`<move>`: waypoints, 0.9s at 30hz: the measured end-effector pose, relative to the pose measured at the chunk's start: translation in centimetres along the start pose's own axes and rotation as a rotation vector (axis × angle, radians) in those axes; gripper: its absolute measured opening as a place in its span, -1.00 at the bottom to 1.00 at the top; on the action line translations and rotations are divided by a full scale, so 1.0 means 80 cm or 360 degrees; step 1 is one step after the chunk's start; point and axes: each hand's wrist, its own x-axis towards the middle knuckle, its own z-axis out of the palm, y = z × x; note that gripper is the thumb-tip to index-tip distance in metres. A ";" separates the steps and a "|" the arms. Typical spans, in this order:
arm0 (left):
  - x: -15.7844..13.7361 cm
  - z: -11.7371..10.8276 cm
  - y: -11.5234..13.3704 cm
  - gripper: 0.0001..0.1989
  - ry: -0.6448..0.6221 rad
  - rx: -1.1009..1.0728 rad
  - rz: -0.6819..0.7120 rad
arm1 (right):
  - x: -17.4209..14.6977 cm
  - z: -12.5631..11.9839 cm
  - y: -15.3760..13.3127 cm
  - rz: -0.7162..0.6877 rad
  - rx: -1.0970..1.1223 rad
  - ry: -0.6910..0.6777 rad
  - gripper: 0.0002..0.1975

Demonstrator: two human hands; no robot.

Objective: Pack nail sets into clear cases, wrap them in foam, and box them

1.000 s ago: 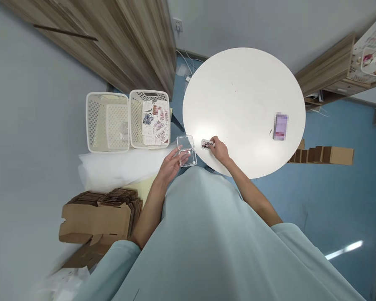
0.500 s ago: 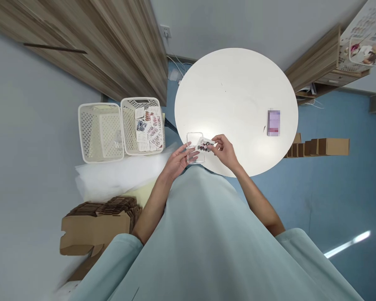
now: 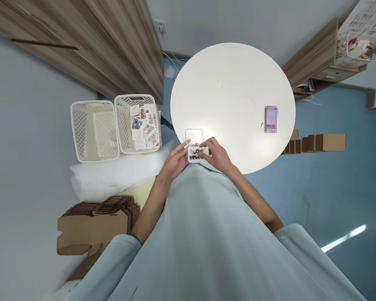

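A clear hinged plastic case (image 3: pixel 194 130) lies open at the near edge of the round white table, its lid folded back away from me. My left hand (image 3: pixel 174 161) grips the case by its left side. In the lower half of the case sits a white card of press-on nails (image 3: pixel 196 154), dark and pink ones in two rows. My right hand (image 3: pixel 218 155) has its thumb and fingers on the right edge of that card, which lies level with the case. The right fingertips partly cover the card.
The white table (image 3: pixel 232 83) bears a blurred purple box (image 3: pixel 271 119) on its right. To the left stand two white baskets, one (image 3: pixel 137 100) with several nail cards, the other (image 3: pixel 95 159) with a clear item. Folded cardboard boxes (image 3: pixel 92 230) are stacked lower left.
The card of press-on nails has moved down and left in my right hand, from above the case into its lower half. The whole view has shifted slightly.
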 end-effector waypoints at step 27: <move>-0.016 -0.008 -0.014 -0.53 -0.0034 -0.0041 -0.0099 | 0.054 -0.009 0.004 0.0367 0.0954 0.0321 -0.42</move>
